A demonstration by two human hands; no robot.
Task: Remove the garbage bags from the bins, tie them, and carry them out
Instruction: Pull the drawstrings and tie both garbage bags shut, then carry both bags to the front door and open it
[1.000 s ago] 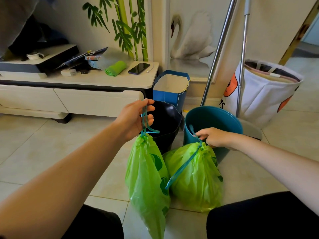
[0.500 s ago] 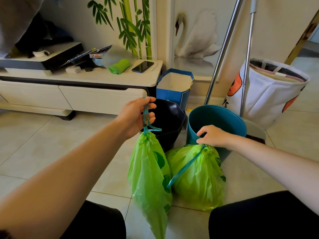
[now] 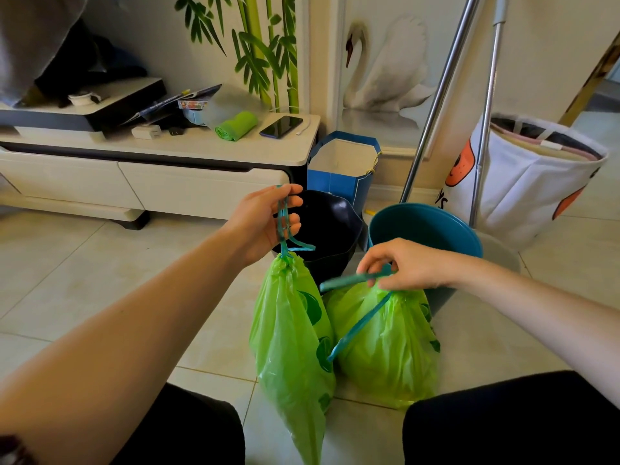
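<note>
While left hand (image 3: 265,219) grips one bag's (image 3: 292,347) drawstring | right hand (image 3: 402,263) apparently pinches second bag's (image 3: 385,344) | bins: two

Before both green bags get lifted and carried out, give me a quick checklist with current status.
1. Left hand gripping teal drawstring of the left green plastic bag: ok.
2. Left bag's neck cinched shut: ok.
3. Right hand on the right green plastic bag drawstring: ok.
4. Right bag knotted: cannot tell.
5. Black plastic bin and teal round bin emptied of bags: ok.
6. Right bag off the floor: not ok.
</note>
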